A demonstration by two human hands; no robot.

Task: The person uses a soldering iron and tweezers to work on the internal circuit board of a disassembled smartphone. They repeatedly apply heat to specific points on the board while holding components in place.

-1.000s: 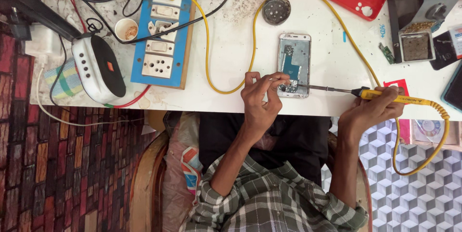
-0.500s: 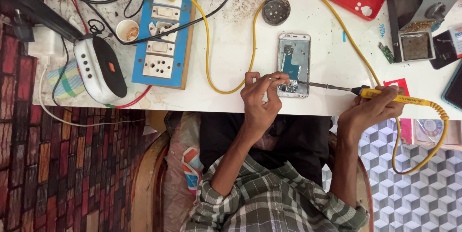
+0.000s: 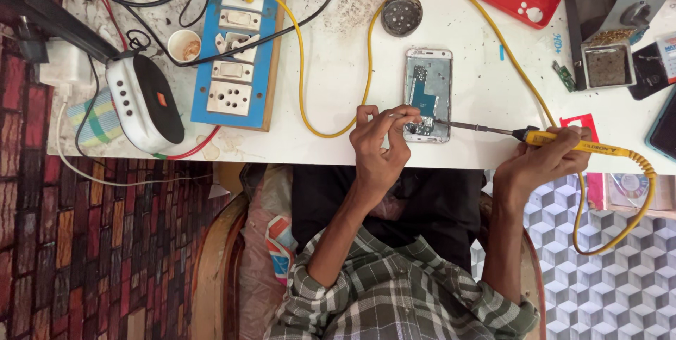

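Counter [image 3: 331, 111]: white, flat, scuffed.
Opened phone [image 3: 427, 95]: glossy rectangle near the front edge.
Left hand [image 3: 379, 144]: arched, fingers pinched on something small at the phone's lower end.
Right hand [image 3: 541, 160]: curled, gripping the soldering iron.
Soldering iron [image 3: 563, 140]: yellow handle, thin metal tip level on the phone.

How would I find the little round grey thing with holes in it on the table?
Start at the white table and find the opened phone lying in its middle. Just above it, beside the curving yellow cable, sits the round dark-grey disc. It is the only round thing there dotted with small holes.
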